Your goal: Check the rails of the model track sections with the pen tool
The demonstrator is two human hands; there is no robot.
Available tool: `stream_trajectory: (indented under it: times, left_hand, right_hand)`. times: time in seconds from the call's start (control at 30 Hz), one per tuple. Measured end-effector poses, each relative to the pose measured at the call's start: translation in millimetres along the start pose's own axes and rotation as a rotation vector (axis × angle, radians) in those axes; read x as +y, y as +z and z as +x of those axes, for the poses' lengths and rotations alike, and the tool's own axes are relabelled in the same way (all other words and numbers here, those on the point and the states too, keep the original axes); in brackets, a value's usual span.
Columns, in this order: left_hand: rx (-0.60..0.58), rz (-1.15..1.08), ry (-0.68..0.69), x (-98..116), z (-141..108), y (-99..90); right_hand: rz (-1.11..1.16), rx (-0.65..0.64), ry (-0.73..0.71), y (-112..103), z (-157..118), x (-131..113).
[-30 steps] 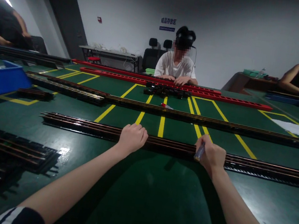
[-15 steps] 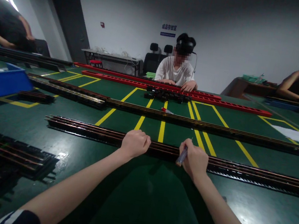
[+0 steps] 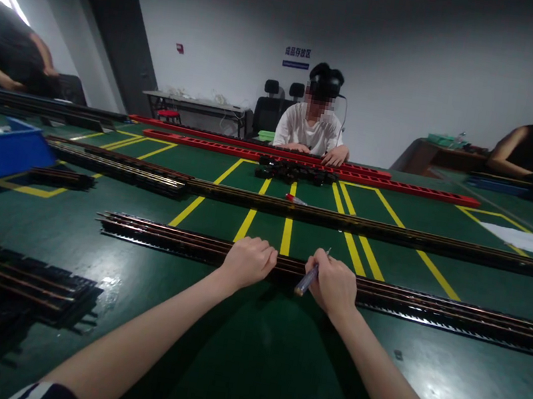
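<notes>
A long black strip with copper-coloured rods along it (image 3: 160, 234) lies across the green table in front of me. My left hand (image 3: 250, 261) is closed around it left of centre, fingers curled over the far side. A short way to the right, my right hand (image 3: 333, 282) is closed on a slim screwdriver-like tool (image 3: 307, 280), with a translucent handle pointing down-left and a thin tip showing above the fingers. That hand also rests against the strip; whether its fingers grip the strip too is hidden.
Similar strips (image 3: 6, 276) are stacked at the near left. Another long strip (image 3: 344, 220) lies farther back, with a red-ended tool (image 3: 295, 199) behind it. A blue bin (image 3: 1, 147) stands left. Red rails (image 3: 429, 193) and black parts (image 3: 296, 172) lie before a co-worker (image 3: 311, 129).
The strip has slid to the right, and my left hand has moved right with it. My right hand, still holding the tool, has shifted left, so the hands are closer together.
</notes>
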State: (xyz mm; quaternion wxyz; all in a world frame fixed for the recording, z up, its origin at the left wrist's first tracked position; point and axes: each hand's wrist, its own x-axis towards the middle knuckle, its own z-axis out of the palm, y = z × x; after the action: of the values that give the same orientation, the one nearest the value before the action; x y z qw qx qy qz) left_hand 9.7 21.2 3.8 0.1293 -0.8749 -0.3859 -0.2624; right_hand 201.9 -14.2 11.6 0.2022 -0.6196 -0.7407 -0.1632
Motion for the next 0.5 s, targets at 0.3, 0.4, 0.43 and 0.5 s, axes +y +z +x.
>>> stream_trajectory:
  times: [0.3, 0.4, 0.43, 0.5]
  left_hand:
    - [-0.005, 0.122, -0.069, -22.8, -5.3, -8.3]
    - [-0.004, 0.116, -0.085, -24.8, -4.6, -7.7]
    - [-0.002, 0.110, -0.076, -24.9, -4.3, -7.3]
    - [0.004, 0.099, -0.051, -24.9, -3.9, -6.5]
  right_hand:
    - [-0.198, -0.028, 0.195, -7.2, -4.9, 35.0]
    - [-0.199, -0.006, 0.247, -8.4, -7.0, 44.6]
    - [-0.196, 0.005, 0.257, -8.2, -7.8, 46.5]
    - [-0.176, 0.032, 0.253, -7.3, -9.3, 48.0]
